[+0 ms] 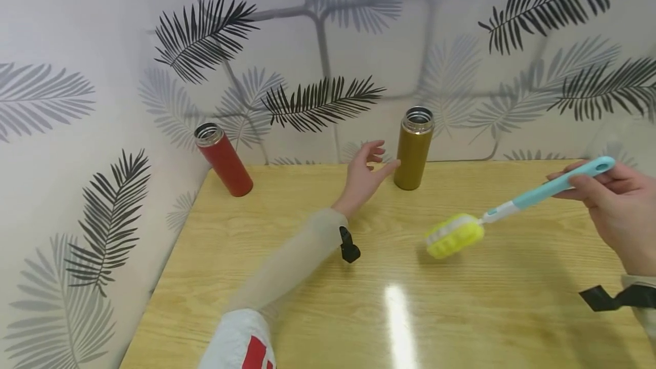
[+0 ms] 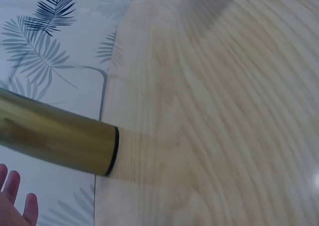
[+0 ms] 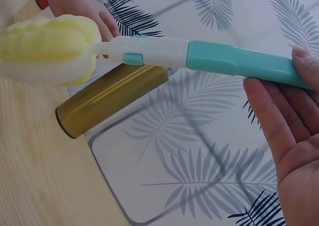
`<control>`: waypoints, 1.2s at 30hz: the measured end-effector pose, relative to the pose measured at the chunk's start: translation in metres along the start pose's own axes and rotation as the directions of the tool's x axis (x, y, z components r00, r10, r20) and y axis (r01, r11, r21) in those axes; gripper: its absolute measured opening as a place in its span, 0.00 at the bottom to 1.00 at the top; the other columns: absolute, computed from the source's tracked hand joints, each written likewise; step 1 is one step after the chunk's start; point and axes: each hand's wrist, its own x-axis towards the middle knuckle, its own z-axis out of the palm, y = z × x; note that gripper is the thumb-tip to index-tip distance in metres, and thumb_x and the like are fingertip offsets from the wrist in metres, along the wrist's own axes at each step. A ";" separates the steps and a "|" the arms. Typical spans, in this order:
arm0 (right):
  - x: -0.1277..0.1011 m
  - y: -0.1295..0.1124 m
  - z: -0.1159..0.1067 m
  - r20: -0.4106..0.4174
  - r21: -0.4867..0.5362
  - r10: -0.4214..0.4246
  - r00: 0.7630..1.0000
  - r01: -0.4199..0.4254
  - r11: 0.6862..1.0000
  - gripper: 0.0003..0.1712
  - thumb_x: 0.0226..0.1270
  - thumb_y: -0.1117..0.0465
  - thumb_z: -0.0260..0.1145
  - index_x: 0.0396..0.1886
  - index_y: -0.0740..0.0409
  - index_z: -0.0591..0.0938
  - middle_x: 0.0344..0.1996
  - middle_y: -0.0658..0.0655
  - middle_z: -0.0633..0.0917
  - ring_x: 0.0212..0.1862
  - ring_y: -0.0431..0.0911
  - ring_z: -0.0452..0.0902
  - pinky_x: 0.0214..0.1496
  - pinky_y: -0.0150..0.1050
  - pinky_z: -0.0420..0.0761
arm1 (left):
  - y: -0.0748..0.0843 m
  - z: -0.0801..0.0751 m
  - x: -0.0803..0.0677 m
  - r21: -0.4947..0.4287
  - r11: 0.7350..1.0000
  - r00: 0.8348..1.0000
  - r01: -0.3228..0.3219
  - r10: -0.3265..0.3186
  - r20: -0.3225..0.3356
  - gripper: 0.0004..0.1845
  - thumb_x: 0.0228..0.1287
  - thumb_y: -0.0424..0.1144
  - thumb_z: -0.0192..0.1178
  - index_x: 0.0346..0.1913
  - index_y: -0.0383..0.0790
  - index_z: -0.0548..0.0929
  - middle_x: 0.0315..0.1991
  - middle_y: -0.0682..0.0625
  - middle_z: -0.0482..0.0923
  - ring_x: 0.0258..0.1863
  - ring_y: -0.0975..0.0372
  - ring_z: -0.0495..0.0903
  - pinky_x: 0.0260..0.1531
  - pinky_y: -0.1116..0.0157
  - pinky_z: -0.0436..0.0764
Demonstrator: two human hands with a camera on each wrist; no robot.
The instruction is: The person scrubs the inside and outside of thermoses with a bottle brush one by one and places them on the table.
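My right hand (image 1: 615,209) pinches the teal handle of a bottle brush (image 1: 538,193) between thumb and fingers. Its yellow and white sponge head (image 1: 456,236) points left, low over the table. A gold vacuum flask (image 1: 413,150) stands upright and lidless near the table's back edge. Just left of it is my left hand (image 1: 365,175), fingers spread loosely and thumb reaching toward the flask's side. In the left wrist view only the fingertips (image 2: 12,186) show, beside the gold flask (image 2: 60,133). The right wrist view has the brush (image 3: 209,59) overlapping the gold flask (image 3: 114,99).
A red vacuum flask (image 1: 225,161), also lidless, stands at the table's back left corner. The light wooden table (image 1: 318,312) meets a wall covering (image 1: 348,61) with leaf prints right behind the flasks. A bright reflection lies on the tabletop's front part.
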 end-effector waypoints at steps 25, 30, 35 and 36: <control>-0.005 -0.002 -0.006 -0.042 0.077 0.023 0.999 -0.020 0.997 0.12 0.72 0.88 0.48 0.48 0.91 0.76 0.40 0.69 0.90 0.43 0.56 0.90 0.44 0.43 0.88 | 0.004 0.055 0.028 0.032 0.999 1.000 0.024 -0.023 -0.015 0.39 0.66 0.41 0.74 0.75 0.41 0.66 0.67 0.45 0.74 0.66 0.57 0.74 0.67 0.58 0.74; -0.005 -0.002 -0.004 -0.059 0.002 0.034 0.998 -0.034 0.999 0.11 0.72 0.86 0.51 0.47 0.89 0.77 0.38 0.66 0.90 0.43 0.53 0.90 0.44 0.42 0.88 | 0.005 0.051 0.024 0.012 1.000 0.999 0.028 -0.028 -0.027 0.39 0.65 0.41 0.75 0.74 0.41 0.68 0.67 0.46 0.74 0.66 0.56 0.75 0.66 0.58 0.74; -0.005 -0.002 -0.001 -0.061 -0.006 0.034 0.998 -0.035 0.999 0.10 0.73 0.85 0.52 0.47 0.88 0.78 0.38 0.65 0.91 0.43 0.53 0.90 0.44 0.41 0.88 | 0.003 0.042 0.020 -0.004 0.999 0.998 0.041 -0.041 -0.039 0.39 0.64 0.42 0.75 0.74 0.41 0.67 0.67 0.46 0.75 0.66 0.56 0.74 0.66 0.59 0.74; -0.004 -0.002 -0.001 -0.056 0.004 0.035 0.998 -0.035 0.999 0.10 0.73 0.85 0.52 0.47 0.89 0.78 0.38 0.66 0.91 0.43 0.53 0.90 0.44 0.41 0.88 | 0.003 0.040 0.019 -0.004 0.999 0.998 0.042 -0.042 -0.037 0.39 0.65 0.42 0.75 0.74 0.41 0.67 0.67 0.46 0.74 0.66 0.56 0.74 0.66 0.60 0.74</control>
